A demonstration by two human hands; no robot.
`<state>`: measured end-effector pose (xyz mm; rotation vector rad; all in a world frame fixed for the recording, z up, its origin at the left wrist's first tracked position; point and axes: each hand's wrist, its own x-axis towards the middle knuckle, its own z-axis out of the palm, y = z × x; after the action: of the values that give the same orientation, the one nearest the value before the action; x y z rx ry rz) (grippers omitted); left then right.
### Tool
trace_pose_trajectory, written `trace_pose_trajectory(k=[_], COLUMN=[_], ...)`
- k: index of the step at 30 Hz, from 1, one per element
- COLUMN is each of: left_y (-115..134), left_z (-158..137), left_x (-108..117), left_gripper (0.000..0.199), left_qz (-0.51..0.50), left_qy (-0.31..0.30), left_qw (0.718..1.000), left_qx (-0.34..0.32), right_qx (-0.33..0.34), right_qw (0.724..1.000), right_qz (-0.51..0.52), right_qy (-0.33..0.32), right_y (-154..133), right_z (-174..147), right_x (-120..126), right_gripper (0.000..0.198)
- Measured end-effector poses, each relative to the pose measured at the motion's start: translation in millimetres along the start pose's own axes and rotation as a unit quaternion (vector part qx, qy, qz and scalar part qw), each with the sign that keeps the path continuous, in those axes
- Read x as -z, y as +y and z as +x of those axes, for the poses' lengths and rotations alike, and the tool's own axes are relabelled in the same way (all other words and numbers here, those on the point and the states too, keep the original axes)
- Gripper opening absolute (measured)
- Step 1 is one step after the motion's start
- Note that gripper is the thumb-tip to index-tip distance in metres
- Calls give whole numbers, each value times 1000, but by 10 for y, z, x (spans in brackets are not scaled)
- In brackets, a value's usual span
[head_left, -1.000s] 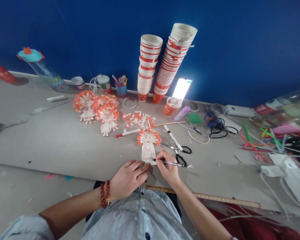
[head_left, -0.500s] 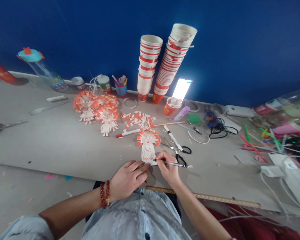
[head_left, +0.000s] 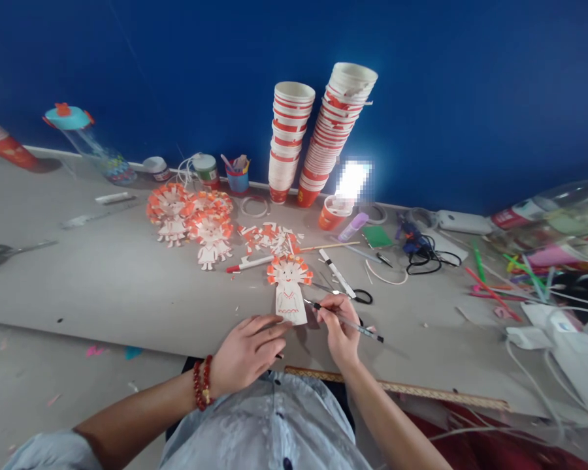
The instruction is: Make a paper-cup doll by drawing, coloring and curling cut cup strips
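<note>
A paper doll [head_left: 289, 300] with an orange-and-white fringe of hair and a drawn face and dress lies on the grey table. My left hand [head_left: 247, 346] rests with fingers stretched flat, their tips on the doll's lower left edge. A small dark tip pokes out beneath those fingers; I cannot make out what it is. My right hand [head_left: 340, 326] grips a slim black pen [head_left: 355, 324], its point just off the doll's right side. Partly behind this hand lie black-handled scissors [head_left: 363, 297] and a white marker [head_left: 340, 274].
Finished-looking paper dolls [head_left: 208, 238] lie to the left, beside paper scraps [head_left: 272, 238] and a red-tipped marker [head_left: 249, 263]. Tall cup stacks [head_left: 285, 163] stand by the blue wall, near a glowing phone [head_left: 353, 181]. Cables and a power strip [head_left: 563, 346] crowd the right.
My right hand has drawn the pen off the doll, moving slightly right, and the pen now slants down to the right. My left hand stays at the doll's lower edge.
</note>
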<state>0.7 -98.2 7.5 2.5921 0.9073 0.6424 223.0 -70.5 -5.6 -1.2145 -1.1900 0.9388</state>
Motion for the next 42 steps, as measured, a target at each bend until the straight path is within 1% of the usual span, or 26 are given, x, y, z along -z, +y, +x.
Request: trace_pose_trajectory(k=[3, 6, 9, 11, 16, 20, 22, 26, 28, 30, 31, 33, 35, 37, 40, 42], left_y=[9, 33, 66, 93, 154, 195, 220, 256, 251, 230, 215, 182, 153, 135, 131, 139], left_z=[-1, 9, 7, 5, 33, 62, 65, 48, 36, 31, 32, 39, 49, 53, 49, 49], left_x=[50, 64, 33, 6, -6, 10, 11, 29, 69, 131, 166, 230, 273, 288, 277, 275], left_gripper=[17, 20, 25, 30, 40, 49, 54, 66, 67, 64, 62, 60, 60, 61, 61, 59], left_qz=[-51, -86, -97, -95, -87, -79, -89, -174, -222, -241, -236, -207, -171, -151, -140, -133], left_qy=[49, 73, 47, 20, -37, -49, -54, -76, -101, -125, -132, -132, -113, -89, -62, -54], left_qw=[997, 991, 989, 989, 990, 992, 991, 979, 966, 960, 960, 968, 977, 984, 988, 989], left_qx=[37, 74, 101, 109, 102, 90, 79, 81, 82, 71, 66, 60, 56, 41, 28, 28], right_qx=[8, 21, 11, 8, 36, 54, 49, 27, -8, -52, -71, -94, -110, -129, -156, -158], right_qw=[1000, 996, 984, 978, 977, 972, 963, 947, 939, 930, 930, 940, 951, 947, 925, 924], right_qz=[24, 79, 125, 118, 23, -26, -47, -41, -2, 62, 93, 125, 105, 68, 43, 27], right_qy=[0, -43, -129, -172, -208, -227, -260, -318, -344, -359, -350, -303, -268, -287, -345, -348], right_y=[-29, -136, -268, -316, -297, -328, -372, -446, -458, -453, -448, -445, -463, -508, -595, -643], right_z=[-34, -138, -299, -402, -509, -489, -481, -474, -463, -446, -436, -414, -395, -382, -383, -398], right_x=[22, 19, -8, -24, -19, -17, -34, -68, -51, -2, 32, 102, 154, 175, 161, 141], right_gripper=[3, 6, 7, 7, 8, 11, 13, 20, 22, 24, 27, 30, 28, 28, 31, 33])
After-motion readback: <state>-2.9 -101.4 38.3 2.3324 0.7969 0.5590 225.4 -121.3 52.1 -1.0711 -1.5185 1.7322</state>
